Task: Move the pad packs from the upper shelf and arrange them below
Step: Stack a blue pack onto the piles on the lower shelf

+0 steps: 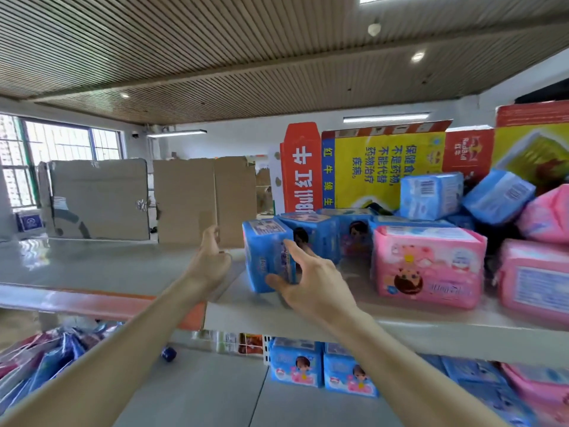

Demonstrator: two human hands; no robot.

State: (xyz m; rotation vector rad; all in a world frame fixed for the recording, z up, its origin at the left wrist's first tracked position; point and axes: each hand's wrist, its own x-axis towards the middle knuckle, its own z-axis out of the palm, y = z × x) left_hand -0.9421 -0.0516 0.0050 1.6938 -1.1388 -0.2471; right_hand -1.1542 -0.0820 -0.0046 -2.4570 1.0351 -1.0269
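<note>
Gripping the leftmost blue pad pack (268,257) on the upper shelf (246,315), the right hand (314,285) is pinching its glossy plastic wrap between thumb and forefinger. Left of that pack, the left hand (212,260) is hovering loosely curled, holding nothing. Behind the pack, cardboard (466,152) printed "RedBull" is standing; to its right, a soft pink pack (428,266) is lying.

pad pack (268,257): blue, you see white print
pink pack (428,266): pink, cartoon face
carton (381,167): yellow, blue lettering
shelf lip (123,303): orange
ceiling (184,57): brown stripes

"RedBull 红牛" on the red carton (468,154)
</note>
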